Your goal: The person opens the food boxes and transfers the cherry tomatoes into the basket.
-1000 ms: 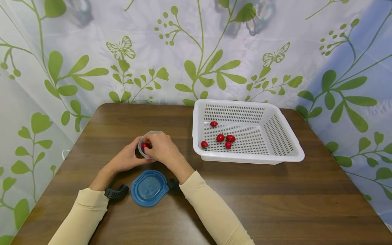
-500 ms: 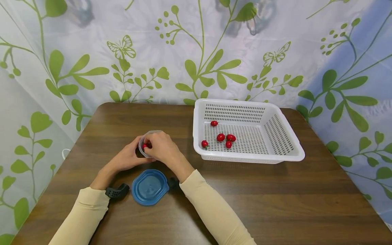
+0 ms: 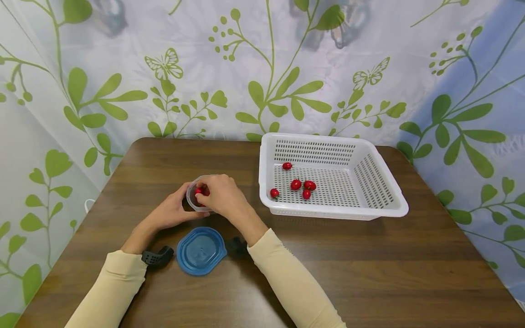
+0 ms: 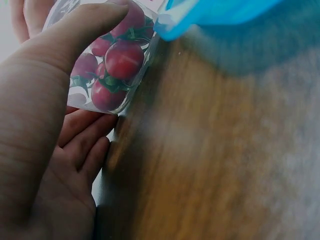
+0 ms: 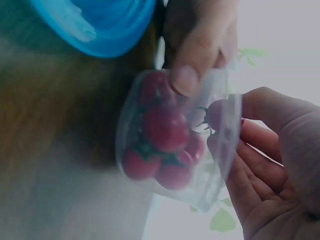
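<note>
My left hand (image 3: 170,212) grips a clear plastic tub (image 4: 87,103), its thumb against the wall and fingers behind. Several red cherry tomatoes (image 5: 165,127) with green stems show through the tub's side in both wrist views. At the tub's mouth, my right hand (image 3: 221,194) pinches one cherry tomato (image 5: 216,115) just inside the rim, above the others. A blue plastic lid (image 3: 201,252) lies on the table on the near side of the tub, between the wrists.
A white perforated basket (image 3: 334,211) stands to the right, with several cherry tomatoes (image 3: 295,184) on its floor. Everything rests on a brown wooden table (image 3: 369,264). A leaf-patterned curtain (image 3: 262,68) hangs behind it.
My right hand has lifted slightly and shifted to the right at the tub's mouth, so more red shows inside. The left hand keeps holding the tub in place.
</note>
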A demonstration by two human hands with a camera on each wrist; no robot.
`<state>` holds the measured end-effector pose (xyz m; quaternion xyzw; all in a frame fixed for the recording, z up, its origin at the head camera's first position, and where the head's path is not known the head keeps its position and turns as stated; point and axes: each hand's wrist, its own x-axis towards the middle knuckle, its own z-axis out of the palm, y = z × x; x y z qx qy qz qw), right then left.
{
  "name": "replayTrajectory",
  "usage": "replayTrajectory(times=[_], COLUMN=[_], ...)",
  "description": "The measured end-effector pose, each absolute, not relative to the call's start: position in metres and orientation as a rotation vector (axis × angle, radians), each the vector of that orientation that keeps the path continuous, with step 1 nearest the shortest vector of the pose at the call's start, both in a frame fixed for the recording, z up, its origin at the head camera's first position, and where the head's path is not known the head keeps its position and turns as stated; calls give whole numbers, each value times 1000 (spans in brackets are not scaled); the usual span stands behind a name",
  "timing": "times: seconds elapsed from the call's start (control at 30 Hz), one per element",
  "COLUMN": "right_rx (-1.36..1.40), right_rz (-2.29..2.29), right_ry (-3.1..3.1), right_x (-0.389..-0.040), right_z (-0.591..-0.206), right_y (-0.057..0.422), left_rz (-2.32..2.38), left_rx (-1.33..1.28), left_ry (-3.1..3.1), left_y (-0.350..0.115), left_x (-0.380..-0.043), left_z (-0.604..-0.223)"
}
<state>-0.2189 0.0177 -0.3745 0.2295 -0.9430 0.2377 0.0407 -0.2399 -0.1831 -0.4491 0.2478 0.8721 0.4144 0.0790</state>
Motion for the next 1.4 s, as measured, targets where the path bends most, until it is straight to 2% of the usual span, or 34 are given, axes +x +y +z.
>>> replayTrajectory(times=[0.9, 1.4], right_rx=[728, 638], right_rz=[939, 1016], right_ry=[-2665, -2592], right_x=[-204, -204], right_z=[-334, -324], right_y=[53, 88], left_rz=[1226, 1222], left_rx=[725, 739], left_ry=[2617, 2651], left_y=[-181, -180], left_x=[-240, -240], left_z=[-450, -451])
